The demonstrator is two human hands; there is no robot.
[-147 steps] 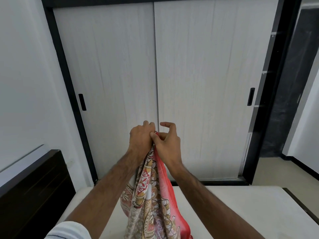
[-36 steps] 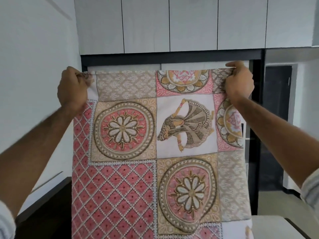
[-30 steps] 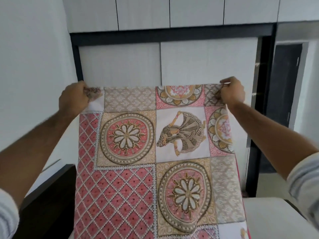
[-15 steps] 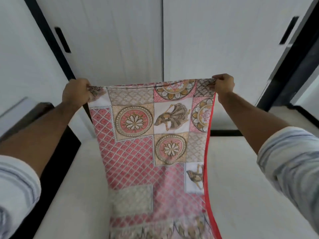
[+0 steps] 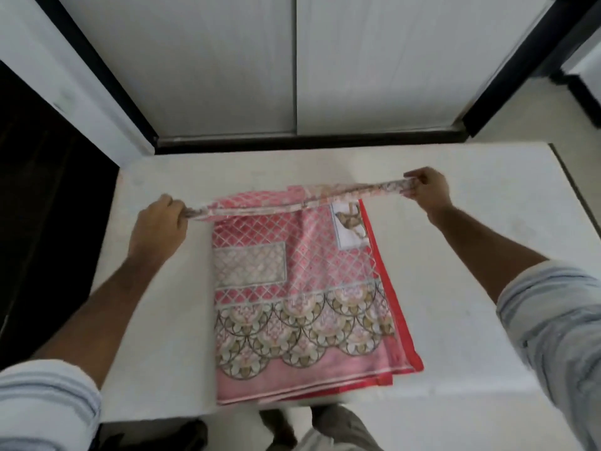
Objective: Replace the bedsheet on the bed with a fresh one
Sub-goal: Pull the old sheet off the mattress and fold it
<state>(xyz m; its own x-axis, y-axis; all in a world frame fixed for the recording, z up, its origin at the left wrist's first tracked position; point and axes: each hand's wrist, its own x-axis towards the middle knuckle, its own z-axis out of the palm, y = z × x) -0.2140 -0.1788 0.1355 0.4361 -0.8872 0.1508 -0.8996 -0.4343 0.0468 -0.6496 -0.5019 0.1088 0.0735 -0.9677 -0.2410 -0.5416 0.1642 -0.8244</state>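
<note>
A folded pink and red patterned bedsheet lies on the bare cream mattress, its near edge close to the mattress's front edge. My left hand grips the sheet's far left corner. The far right corner is pinched by my right hand. Between the two hands the sheet's far edge is stretched taut a little above the mattress. The rest of the sheet rests flat in layers.
A white sliding wardrobe with a black frame stands just beyond the bed. The dark headboard runs along the left side. Tiled floor shows at the far right. My legs are at the bed's front edge.
Both hands have come down from head height with the sheet's top edge. The hanging sheet has settled flat on the mattress, and my view has tipped downward.
</note>
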